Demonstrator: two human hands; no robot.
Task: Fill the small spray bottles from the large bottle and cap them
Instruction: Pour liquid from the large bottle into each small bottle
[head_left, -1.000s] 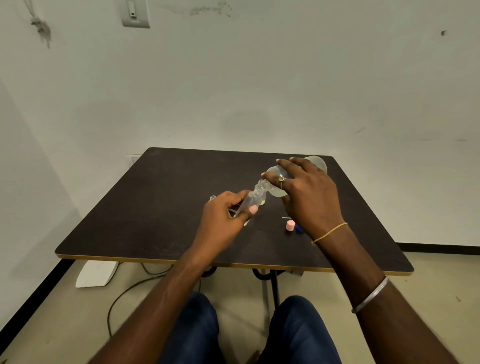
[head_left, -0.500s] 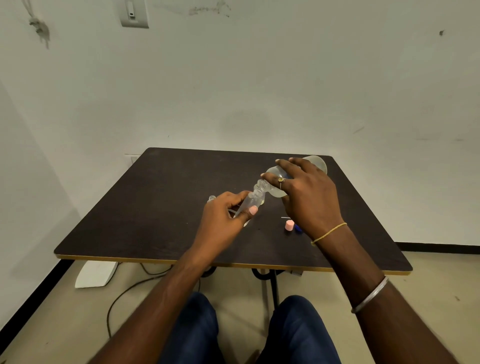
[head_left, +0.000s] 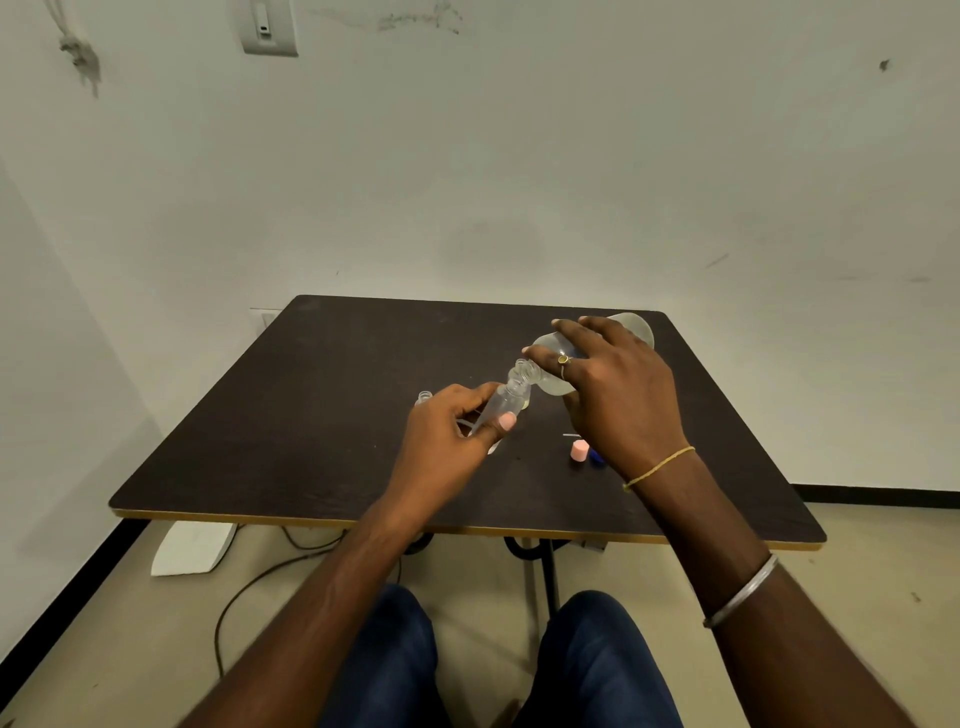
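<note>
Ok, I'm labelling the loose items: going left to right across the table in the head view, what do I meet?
In order: spare small bottle → held small bottle → pink cap → blue cap. The large bottle in the right hand overlaps the caps, so I leave it out.

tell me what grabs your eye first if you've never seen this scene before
Over the middle of the dark table, the right hand tips a large bottle neck-to-neck into a small spray bottle gripped by the left hand. Just below the right hand, a pink cap stands on the table beside a blue cap. Another open small bottle stands behind the left hand.
</note>
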